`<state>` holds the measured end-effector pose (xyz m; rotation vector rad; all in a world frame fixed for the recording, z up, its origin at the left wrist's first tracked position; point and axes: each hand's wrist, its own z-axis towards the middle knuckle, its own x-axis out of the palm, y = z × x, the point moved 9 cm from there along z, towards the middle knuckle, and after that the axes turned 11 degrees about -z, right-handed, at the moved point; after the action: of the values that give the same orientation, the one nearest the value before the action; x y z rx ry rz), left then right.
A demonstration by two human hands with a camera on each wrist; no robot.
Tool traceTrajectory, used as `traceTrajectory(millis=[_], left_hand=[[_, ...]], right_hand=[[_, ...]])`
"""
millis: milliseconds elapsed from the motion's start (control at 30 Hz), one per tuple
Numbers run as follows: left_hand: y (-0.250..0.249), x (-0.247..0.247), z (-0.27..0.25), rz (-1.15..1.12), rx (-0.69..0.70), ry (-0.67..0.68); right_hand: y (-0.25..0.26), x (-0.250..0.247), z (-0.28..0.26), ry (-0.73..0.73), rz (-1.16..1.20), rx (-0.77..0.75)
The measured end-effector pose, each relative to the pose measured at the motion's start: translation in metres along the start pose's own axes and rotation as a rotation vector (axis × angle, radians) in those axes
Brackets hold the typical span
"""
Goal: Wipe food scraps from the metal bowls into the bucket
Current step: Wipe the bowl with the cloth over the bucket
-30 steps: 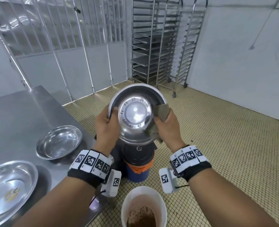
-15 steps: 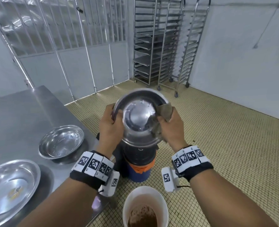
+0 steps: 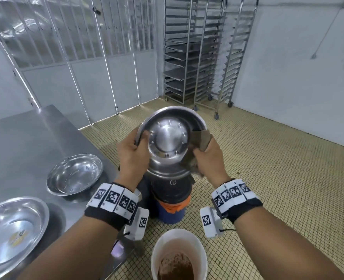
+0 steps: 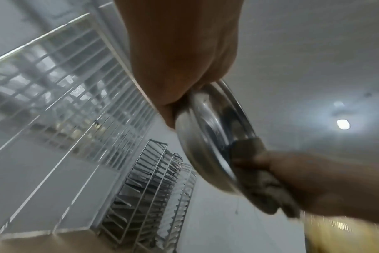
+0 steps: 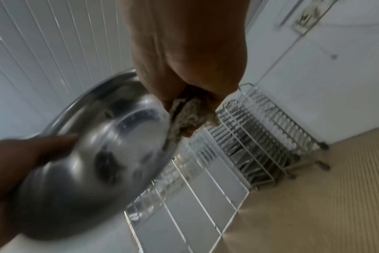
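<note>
My left hand (image 3: 132, 156) grips bowl (image 3: 168, 138) rim, right hand (image 3: 208, 158) squeezes rag (image 3: 201, 138). Bowl tipped over dark bucket (image 3: 172, 199). Slippery metal might slide out; scraps might miss, land on floor.

A shiny metal bowl (image 3: 168, 138) was tipped on edge, its underside toward the camera, with a brownish cloth (image 3: 201, 138) folded over its rim at 3 o'clock. Two more metal bowls (image 3: 74, 174) (image 3: 11, 229) sat upright on the steel surface (image 3: 25, 138) at 8 o'clock. The white bucket (image 3: 179, 255), holding brown scraps, stood on the floor at 6 o'clock.
</note>
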<state>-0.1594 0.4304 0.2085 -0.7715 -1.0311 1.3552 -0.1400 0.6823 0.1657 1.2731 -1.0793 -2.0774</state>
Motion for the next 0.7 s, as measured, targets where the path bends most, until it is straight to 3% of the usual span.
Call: traceTrajectory(millis=[133,267,400,467,567,633,700], left_hand=[[-0.005,0.012,-0.006,0.085,0.051,0.094],[-0.010,0.015,0.002,0.152,0.046,0.153],[-0.014,0.032,0.010,0.460,0.078,0.431],[-0.017,0.040,0.007,0.464,0.060,0.504],[-0.022,0.033,0.003,0.237,0.037,0.372],[-0.015,0.021,-0.001,0.093,-0.003,0.219],[-0.002,0.013,-0.008,0.023,-0.060,0.113]], right_hand=[[0.027,-0.025,0.028,-0.043,-0.173,-0.141],[0.029,-0.025,0.021,-0.081,-0.201,-0.190],[0.043,-0.011,0.012,0.077,-0.362,-0.355],[0.051,-0.008,0.012,0.124,-0.424,-0.411],[0.054,-0.020,0.012,-0.003,-0.297,-0.380],[0.041,-0.027,0.011,-0.090,-0.179,-0.283],[0.026,-0.023,0.010,-0.086,-0.112,-0.176]])
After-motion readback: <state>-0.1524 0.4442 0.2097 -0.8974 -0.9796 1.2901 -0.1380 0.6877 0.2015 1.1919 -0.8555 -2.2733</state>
